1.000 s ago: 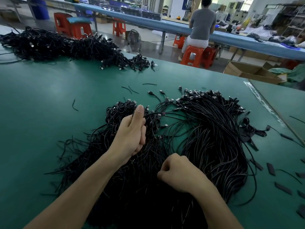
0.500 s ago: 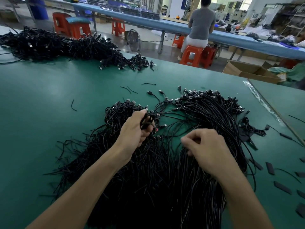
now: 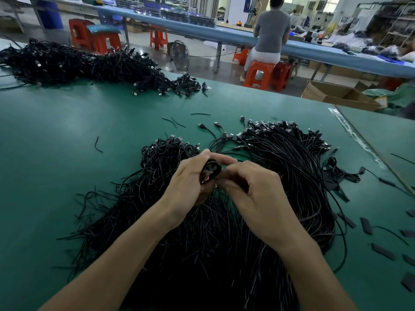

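A workshop hall with long benches

The green work table (image 3: 67,131) fills the foreground. Behind it a long blue bench (image 3: 224,38) runs across a grey, shiny floor (image 3: 202,66). Orange plastic stools (image 3: 258,74) stand at the bench, and a person in a grey shirt (image 3: 272,28) sits on one, back turned. A floor fan (image 3: 179,53), an open cardboard box (image 3: 336,95) and metal shelves (image 3: 390,23) stand further back — the light is bright and even.
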Demonstrator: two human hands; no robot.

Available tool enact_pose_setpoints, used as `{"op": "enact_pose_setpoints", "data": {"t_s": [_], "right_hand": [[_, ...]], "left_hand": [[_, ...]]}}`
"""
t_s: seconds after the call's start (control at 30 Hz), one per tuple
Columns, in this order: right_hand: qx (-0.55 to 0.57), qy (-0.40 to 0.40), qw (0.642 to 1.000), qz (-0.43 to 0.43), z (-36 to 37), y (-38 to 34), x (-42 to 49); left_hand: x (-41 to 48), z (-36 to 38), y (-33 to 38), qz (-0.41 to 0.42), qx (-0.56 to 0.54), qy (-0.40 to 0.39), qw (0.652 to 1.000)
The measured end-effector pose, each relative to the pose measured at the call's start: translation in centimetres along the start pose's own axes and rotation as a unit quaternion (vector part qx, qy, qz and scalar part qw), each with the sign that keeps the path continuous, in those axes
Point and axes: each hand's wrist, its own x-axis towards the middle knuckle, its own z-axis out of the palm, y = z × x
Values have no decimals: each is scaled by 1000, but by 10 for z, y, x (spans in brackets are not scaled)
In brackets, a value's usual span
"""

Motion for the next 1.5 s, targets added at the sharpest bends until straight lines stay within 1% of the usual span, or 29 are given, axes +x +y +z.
{"op": "enact_pose_setpoints", "data": {"t_s": [0.13, 0.23, 0.33, 0.4, 0.47, 0.57, 0.63, 0.7, 0.8, 0.87, 0.93, 1.03, 1.1, 1.13, 1.2, 1.27, 1.4, 1.5], "right_hand": [[4, 51, 998, 25, 8, -2, 1], [-15, 70, 997, 13, 16, -3, -1], [-95, 57, 993, -49, 21, -4, -4], [-186, 50, 975, -110, 24, -4, -5], [-262, 41, 949, -167, 24, -3, -5], [-316, 15, 920, -232, 17, -4, -2], [-314, -15, 915, -253, 11, -6, 2], [-295, -54, 925, -234, 9, -7, 7], [-270, -100, 943, -165, 8, -6, 9], [-263, -124, 947, -140, 8, -4, 10], [-233, -121, 957, -125, 6, -2, 8], [-147, -105, 977, -109, 1, -3, 6], [-153, -111, 975, -118, -1, -4, 6], [-178, -111, 969, -131, -1, -5, 6], [-255, -115, 945, -170, 0, -8, 5], [-311, -134, 923, -183, 1, -10, 2], [-308, -155, 922, -178, 1, -12, 1], [-306, -162, 925, -157, 0, -9, 2]], "left_hand": [[2, 2, -2, 3, -34, 50, 998], [3, 6, -3, 1, -34, 101, 994], [2, 10, -3, -15, -8, 136, 991], [2, 9, -4, -32, -4, 135, 990], [2, 7, -6, -65, -14, 107, 992], [-2, 2, -6, -176, -3, 39, 984], [-3, 0, -5, -247, 4, 6, 969], [-3, -1, -5, -289, -20, -7, 957], [-3, 0, -6, -289, -76, -37, 954], [-3, -2, -7, -286, -97, -69, 951], [-4, -6, -6, -277, -83, -116, 950], [-6, -16, -2, -232, -33, -211, 949], [-7, -20, 1, -202, 13, -255, 946], [-7, -21, 2, -193, 51, -263, 944], [-7, -18, 3, -186, 127, -256, 940], [-7, -14, 1, -191, 162, -236, 939], [-6, -10, -4, -206, 184, -215, 937], [-5, -10, -4, -210, 200, -213, 933]]}}
